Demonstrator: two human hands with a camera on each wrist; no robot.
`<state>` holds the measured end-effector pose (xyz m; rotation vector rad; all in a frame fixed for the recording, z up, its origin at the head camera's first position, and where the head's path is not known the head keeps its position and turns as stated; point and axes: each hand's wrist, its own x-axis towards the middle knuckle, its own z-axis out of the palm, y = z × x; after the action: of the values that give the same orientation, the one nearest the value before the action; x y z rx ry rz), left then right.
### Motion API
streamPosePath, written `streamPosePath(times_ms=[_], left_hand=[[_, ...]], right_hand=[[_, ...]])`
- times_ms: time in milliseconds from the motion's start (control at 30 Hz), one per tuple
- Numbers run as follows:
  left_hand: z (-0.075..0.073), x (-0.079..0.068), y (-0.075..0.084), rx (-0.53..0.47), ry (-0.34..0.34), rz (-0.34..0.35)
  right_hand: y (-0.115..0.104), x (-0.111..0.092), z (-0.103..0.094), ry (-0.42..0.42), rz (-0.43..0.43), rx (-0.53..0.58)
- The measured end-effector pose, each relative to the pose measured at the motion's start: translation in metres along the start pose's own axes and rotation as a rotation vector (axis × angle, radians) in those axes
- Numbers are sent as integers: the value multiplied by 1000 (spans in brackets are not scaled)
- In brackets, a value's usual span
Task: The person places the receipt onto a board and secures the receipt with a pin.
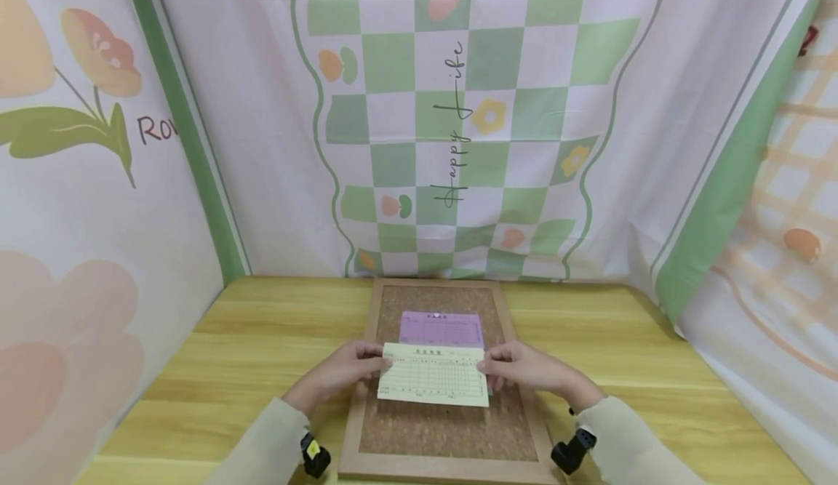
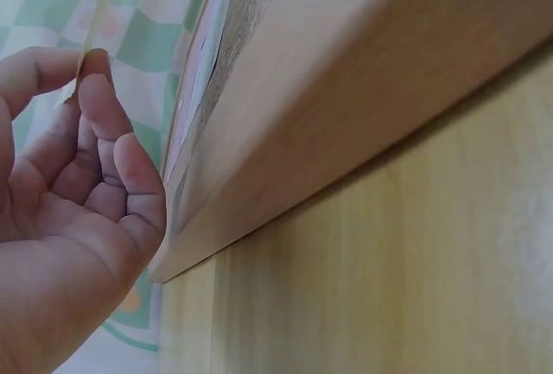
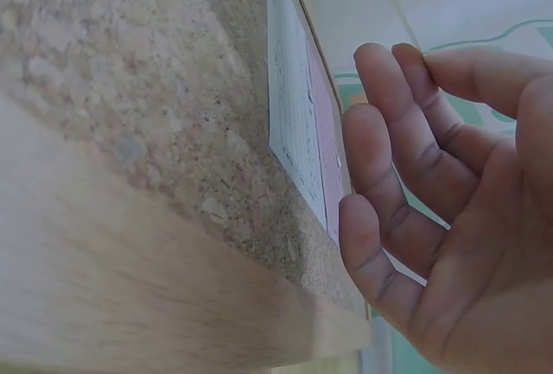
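Observation:
A pale yellow printed form point(image 1: 433, 379) is stretched between both hands, raised above a wood-framed cork board point(image 1: 452, 434). My left hand point(image 1: 340, 374) pinches its left edge between thumb and fingertip, while the right hand point(image 1: 533, 370) pinches its right edge. In the wrist views the form appears nearly edge-on, a thin strip point(image 2: 105, 11) at the left fingertips. Behind it a purple printed form point(image 1: 440, 329) lies on the cork, with a whitish pin point(image 1: 436, 315) at its top. The right wrist view also reveals a pale whitish printed form point(image 3: 292, 89) overlapping the purple one.
The board's wooden frame point(image 1: 350, 434) rests on a yellow wood-grain table point(image 1: 262, 369). A patterned green-and-white curtain point(image 1: 458, 121) hangs behind the table, with printed cloth point(image 1: 78, 216) on the left side. Black devices point(image 1: 316, 457) are strapped to both wrists.

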<state>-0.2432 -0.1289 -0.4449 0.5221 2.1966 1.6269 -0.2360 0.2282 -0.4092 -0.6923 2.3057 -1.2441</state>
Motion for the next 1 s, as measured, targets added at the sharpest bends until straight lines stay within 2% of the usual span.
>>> streamPosePath(times_ms=[300, 633, 1000], left_hand=[[-3, -5, 0, 58, -2, -13], [-1, -10, 2, 194, -13, -2], [7, -15, 5, 220, -103, 53]], right_hand=[[7, -4, 2, -40, -8, 9], [9, -10, 3, -69, -1, 2], [8, -16, 6, -86, 56, -45]])
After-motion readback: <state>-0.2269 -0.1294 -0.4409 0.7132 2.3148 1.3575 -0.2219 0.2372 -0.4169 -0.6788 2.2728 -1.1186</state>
